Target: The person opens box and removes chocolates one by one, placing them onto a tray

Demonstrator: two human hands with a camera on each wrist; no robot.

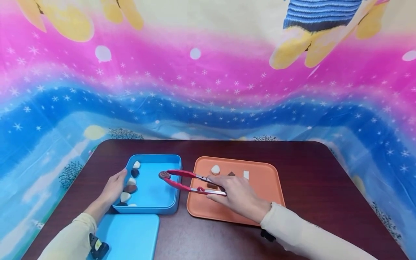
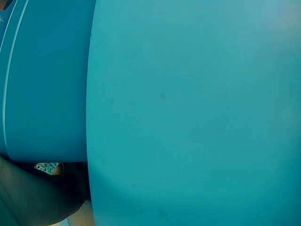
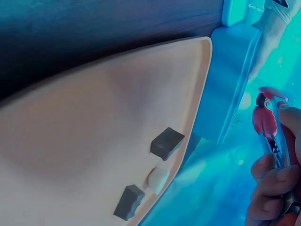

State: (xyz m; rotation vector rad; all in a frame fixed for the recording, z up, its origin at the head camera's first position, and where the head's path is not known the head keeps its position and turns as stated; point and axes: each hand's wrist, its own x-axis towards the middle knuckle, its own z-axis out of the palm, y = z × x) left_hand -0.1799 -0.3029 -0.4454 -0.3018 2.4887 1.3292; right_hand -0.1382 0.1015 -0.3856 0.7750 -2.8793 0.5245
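My right hand (image 1: 235, 193) grips red-and-silver tongs (image 1: 182, 186). Between the red tips sits a round dark brown chocolate piece (image 1: 164, 175), over the right part of a blue box (image 1: 177, 204). Along the box's left wall runs a row of white and brown drop-shaped pieces, including a white piece (image 1: 125, 196) and a brown piece (image 1: 130, 189). My left hand (image 1: 113, 187) rests with extended fingers against the outside of that wall. In the right wrist view, fingers wrap the tongs' handles, and dark blocks (image 3: 167, 143) lie on the orange tray (image 3: 94, 117) below.
The orange tray (image 1: 269, 187) stands right of the box, bearing a white drop-shaped piece (image 1: 215, 169), a white square piece (image 1: 246, 174) and brown pieces (image 1: 231, 174). A blue lid (image 1: 136, 234) lies in front of the box on the dark wooden table (image 1: 185, 234). A patterned cloth hangs behind.
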